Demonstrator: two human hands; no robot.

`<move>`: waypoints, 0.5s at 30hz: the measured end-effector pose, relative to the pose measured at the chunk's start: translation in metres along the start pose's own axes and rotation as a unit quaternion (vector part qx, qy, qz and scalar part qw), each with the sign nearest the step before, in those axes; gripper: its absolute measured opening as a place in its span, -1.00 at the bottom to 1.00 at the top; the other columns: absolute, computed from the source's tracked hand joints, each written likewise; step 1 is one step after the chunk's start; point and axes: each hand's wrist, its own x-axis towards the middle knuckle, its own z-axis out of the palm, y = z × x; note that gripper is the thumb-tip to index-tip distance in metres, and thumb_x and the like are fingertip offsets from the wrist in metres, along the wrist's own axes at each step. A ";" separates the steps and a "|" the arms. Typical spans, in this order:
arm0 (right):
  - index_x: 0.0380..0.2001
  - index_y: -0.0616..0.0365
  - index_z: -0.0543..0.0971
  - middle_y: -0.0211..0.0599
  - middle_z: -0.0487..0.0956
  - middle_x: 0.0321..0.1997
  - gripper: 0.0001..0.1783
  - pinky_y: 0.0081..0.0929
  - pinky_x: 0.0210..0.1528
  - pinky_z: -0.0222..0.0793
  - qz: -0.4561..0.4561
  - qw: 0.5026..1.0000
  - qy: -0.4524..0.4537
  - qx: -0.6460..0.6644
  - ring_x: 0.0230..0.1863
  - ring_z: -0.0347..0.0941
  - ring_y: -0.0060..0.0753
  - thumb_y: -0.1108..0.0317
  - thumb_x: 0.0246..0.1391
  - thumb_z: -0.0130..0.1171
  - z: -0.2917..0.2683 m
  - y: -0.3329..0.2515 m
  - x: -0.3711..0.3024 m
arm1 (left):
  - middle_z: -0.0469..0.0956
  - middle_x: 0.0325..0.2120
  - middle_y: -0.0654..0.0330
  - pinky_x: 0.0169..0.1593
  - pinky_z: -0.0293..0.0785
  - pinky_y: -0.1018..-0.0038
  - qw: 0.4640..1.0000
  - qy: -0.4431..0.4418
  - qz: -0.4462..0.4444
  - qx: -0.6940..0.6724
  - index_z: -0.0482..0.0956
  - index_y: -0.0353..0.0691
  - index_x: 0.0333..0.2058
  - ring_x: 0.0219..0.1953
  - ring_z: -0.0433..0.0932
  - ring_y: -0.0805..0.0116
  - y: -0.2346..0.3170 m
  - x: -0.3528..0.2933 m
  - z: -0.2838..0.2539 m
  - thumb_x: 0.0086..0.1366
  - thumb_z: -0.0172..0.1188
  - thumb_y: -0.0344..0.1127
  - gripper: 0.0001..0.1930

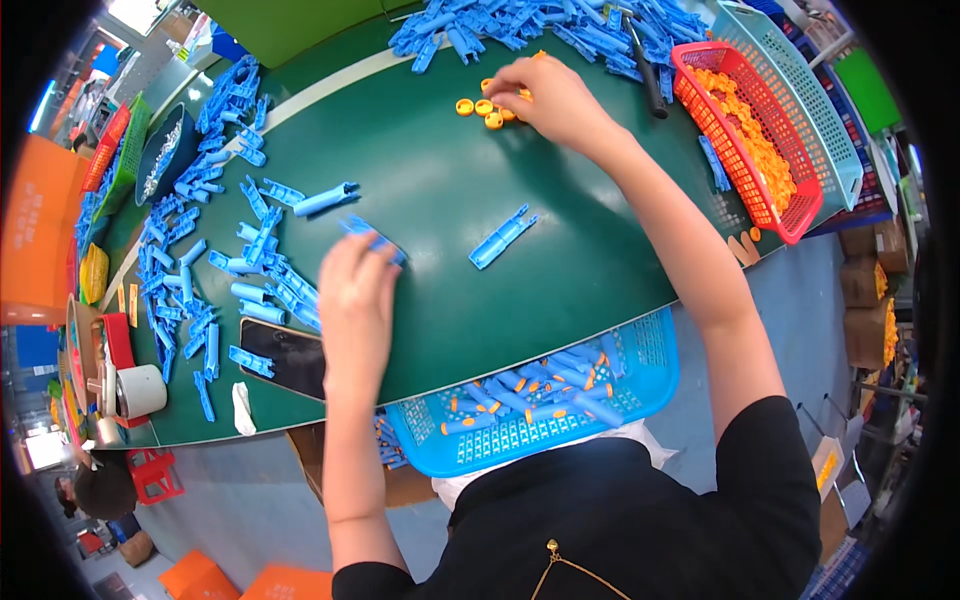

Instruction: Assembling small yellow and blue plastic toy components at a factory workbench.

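Note:
My left hand (357, 300) is over the left middle of the green table, its fingers closed on one end of a blue plastic half-shell (378, 240). At the far side, my right hand (560, 100) curls over a small cluster of round orange caps (484, 107). Its fingertips pinch together at an orange cap (526, 95), mostly covered by the hand. Between the hands, a single blue half-shell (503, 237) lies with its hollow side up. Another blue piece (326, 199) rests just beyond my left hand.
Loose blue parts (265, 240) spread along the left; another heap (560, 25) lies at the back beside a black-handled tool (650, 75). A red basket (745, 150) of orange caps stands right. A dark phone (285, 355) lies near the front edge; below is a blue basket (650, 370) of orange-ended blue tubes.

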 end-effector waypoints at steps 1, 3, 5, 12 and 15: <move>-0.30 0.15 0.65 -0.17 0.63 -0.35 -0.84 -0.30 -0.14 0.42 0.000 1.000 0.004 -0.005 -0.28 0.54 -0.16 0.37 0.05 0.17 0.000 0.015 0.014 | 0.51 -0.13 0.02 0.00 0.43 0.22 0.999 0.004 0.008 -0.042 0.57 -0.33 -0.29 -0.06 0.49 -0.01 0.011 -0.005 0.005 0.03 0.27 -0.53 -0.79; -0.30 0.08 0.67 -0.22 0.63 -0.36 -0.85 -0.27 -0.06 0.40 0.051 0.990 0.065 -0.111 -0.21 0.50 -0.17 0.40 0.02 0.19 0.004 0.034 0.036 | 0.50 -0.09 0.01 0.01 0.44 0.21 0.997 -0.007 0.019 -0.080 0.57 -0.33 -0.26 -0.04 0.49 -0.03 0.028 -0.015 0.009 0.00 0.30 -0.53 -0.74; -0.30 0.05 0.67 -0.26 0.62 -0.33 -0.84 -0.28 -0.01 0.37 0.021 0.991 0.033 -0.128 -0.17 0.46 -0.17 0.41 0.01 0.21 -0.005 0.044 0.042 | 0.45 0.05 0.04 0.04 0.43 0.27 0.993 -0.029 -0.017 -0.117 0.60 -0.25 -0.23 0.02 0.48 0.01 0.037 -0.023 0.010 -0.02 0.37 -0.47 -0.69; -0.27 -0.02 0.69 -0.35 0.57 -0.18 -0.81 -0.32 0.10 0.28 -0.033 0.988 -0.078 -0.133 -0.04 0.35 -0.21 0.36 -0.03 0.28 0.012 0.032 0.043 | 0.34 0.11 -0.05 0.21 0.24 0.17 0.991 -0.035 -0.061 -0.114 0.30 -0.32 0.12 0.18 0.28 -0.06 0.035 -0.010 0.009 -0.12 0.48 -0.25 -0.20; -0.21 0.01 0.68 -0.32 0.59 -0.17 -0.76 -0.35 0.07 0.34 -0.030 0.985 -0.106 -0.133 -0.07 0.41 -0.24 0.35 -0.02 0.29 0.011 0.030 0.041 | 0.38 0.04 -0.02 0.21 0.21 0.18 0.991 -0.058 -0.062 -0.106 0.28 -0.29 0.15 0.16 0.29 -0.05 0.038 -0.010 0.012 -0.14 0.47 -0.28 -0.17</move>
